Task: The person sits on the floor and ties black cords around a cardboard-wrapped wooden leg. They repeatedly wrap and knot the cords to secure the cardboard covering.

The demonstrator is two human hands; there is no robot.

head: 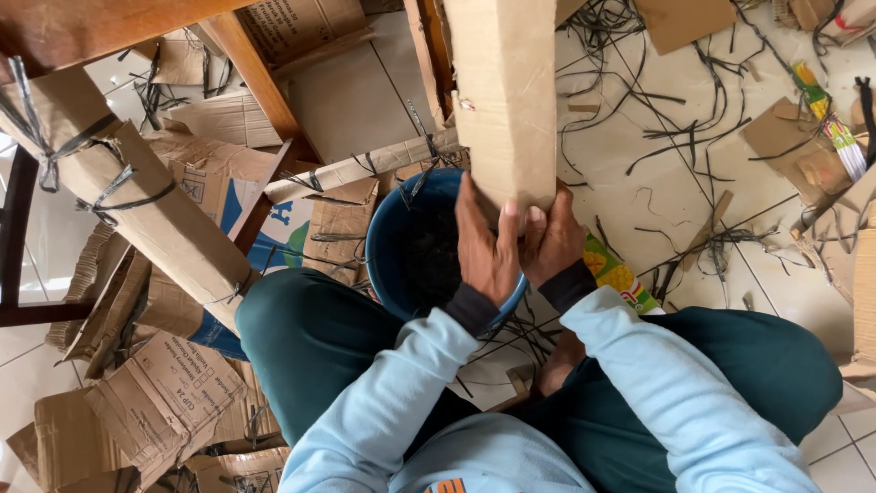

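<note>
Your left hand and right hand are pressed together, both clamped on the lower end of a folded cardboard roll held upright over the blue bucket between your knees. Keep the folds squeezed tight and the roll steady, clear of the black straps on the floor.

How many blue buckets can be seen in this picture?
1. The blue bucket stands on the floor in front of the person's knees, just below the left hand and right hand, which grip a cardboard roll. Cardboard piles may hide others.
</note>
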